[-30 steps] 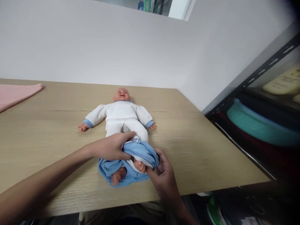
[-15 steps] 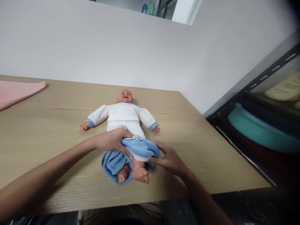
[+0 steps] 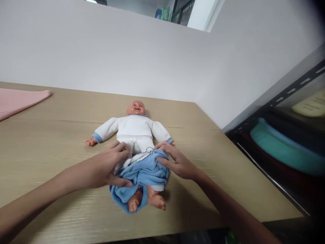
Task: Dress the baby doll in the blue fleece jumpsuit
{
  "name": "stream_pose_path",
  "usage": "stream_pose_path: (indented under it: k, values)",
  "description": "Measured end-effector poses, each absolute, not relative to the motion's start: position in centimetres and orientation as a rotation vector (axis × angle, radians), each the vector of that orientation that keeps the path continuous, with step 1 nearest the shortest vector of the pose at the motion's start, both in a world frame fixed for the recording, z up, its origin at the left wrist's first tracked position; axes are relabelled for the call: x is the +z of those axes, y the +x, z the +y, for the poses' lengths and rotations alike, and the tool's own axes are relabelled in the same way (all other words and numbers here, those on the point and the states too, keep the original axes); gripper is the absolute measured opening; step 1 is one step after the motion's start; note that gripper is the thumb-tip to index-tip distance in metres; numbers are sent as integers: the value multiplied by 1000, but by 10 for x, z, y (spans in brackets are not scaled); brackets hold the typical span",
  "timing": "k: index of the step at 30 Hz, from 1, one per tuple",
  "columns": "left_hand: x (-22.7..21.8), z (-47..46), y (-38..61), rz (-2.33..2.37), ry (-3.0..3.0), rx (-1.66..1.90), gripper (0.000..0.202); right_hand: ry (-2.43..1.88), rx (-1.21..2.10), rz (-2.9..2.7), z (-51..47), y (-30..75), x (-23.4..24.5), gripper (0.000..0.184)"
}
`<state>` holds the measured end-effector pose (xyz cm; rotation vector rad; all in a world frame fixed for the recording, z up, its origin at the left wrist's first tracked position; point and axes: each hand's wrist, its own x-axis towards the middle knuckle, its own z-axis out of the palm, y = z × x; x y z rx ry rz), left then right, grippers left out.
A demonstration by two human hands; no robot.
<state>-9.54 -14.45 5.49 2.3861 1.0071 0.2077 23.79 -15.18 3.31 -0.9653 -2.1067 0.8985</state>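
Note:
A baby doll (image 3: 135, 126) in a white top with blue cuffs lies on its back, its head toward the wall. Blue terry pants (image 3: 144, 173) with a pale inner waistband and a drawstring are bunched around its legs, and both feet stick out at the bottom. My left hand (image 3: 111, 166) grips the pants' left side, fingers at the waistband and thumb across the front. On the opposite side, my right hand (image 3: 177, 161) pinches the waistband, thumb on the blue cloth; its fingertips are partly hidden. White cloth covers the doll's hips above the pants.
The doll lies on a light wooden table (image 3: 63, 149). A folded pink cloth (image 3: 20, 100) is at the far left. To the right stands a dark metal shelf (image 3: 284, 96) holding a teal item (image 3: 281, 149). A pale wall (image 3: 127, 61) rises behind the table.
The pants' waistband has spread across both legs. My left hand has shifted from the doll's right-side leg to the pants' left side; my right hand has moved up to the waistband.

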Motion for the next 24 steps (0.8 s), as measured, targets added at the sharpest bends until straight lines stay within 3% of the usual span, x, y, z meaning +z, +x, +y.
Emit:
stream_pose_path:
  k: [6,14,24]
  values:
    - [39,-154,-106,1017,2293,461,16,-1054,613,-2045,-138,226,11,14]
    - [-10,-154,-91,1295,2081,1028,14,-1233,497,-1985,-121,213,-3,19]
    - [-27,-107,-99,1163,1732,1041,26,-1269,491,-1784,-89,181,-22,25]
